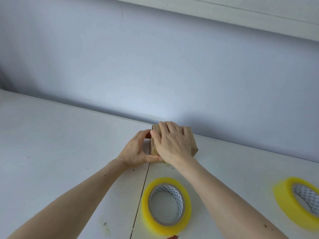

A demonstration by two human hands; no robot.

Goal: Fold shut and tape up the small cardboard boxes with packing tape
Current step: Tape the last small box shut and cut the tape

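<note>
A small brown cardboard box (192,142) lies on the white table (51,135) close to the wall. My right hand (170,144) lies flat on its top with fingers spread, pressing down. My left hand (136,150) curls round the box's left end, thumb along the near bottom edge and fingertips at the far corner. Most of the box is hidden under my hands. A yellow roll of packing tape (166,206) lies flat on the table, nearer to me than the box. A second yellow tape roll (300,202) lies at the right edge.
A pale blue-grey wall (155,66) rises directly behind the box. A seam (141,195) between two table panels runs from the box toward me. A small red object (173,237) shows at the bottom edge.
</note>
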